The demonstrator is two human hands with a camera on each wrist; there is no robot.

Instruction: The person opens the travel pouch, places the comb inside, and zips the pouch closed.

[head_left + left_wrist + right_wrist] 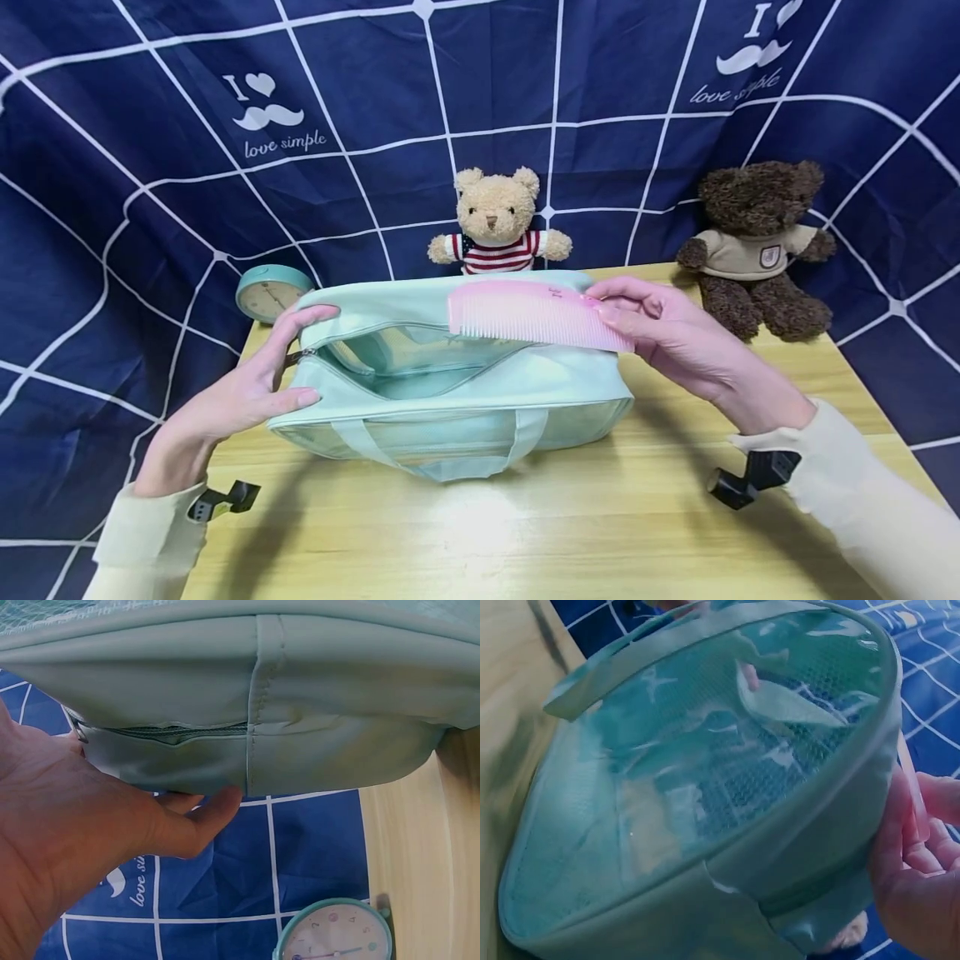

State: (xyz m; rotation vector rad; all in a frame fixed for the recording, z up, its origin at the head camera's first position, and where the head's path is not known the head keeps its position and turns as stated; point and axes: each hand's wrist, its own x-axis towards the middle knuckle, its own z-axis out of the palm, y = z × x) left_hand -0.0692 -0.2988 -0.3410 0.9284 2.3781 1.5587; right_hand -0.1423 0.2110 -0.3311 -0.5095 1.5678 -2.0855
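A mint-green bag with clear mesh panels stands on the wooden table, its top zipper open. At its left end the left hand holds the bag, thumb on the near side and fingers on the far side of the opening. The right hand pinches a pink comb by its right end, above the right part of the bag's top, teeth facing the near side. In the right wrist view, the comb shows edge-on between the fingers and thumb.
A green round clock stands at the back left. Behind the bag sits a light teddy bear in a striped shirt; a dark brown bear sits at the back right. A blue checked cloth hangs behind the table.
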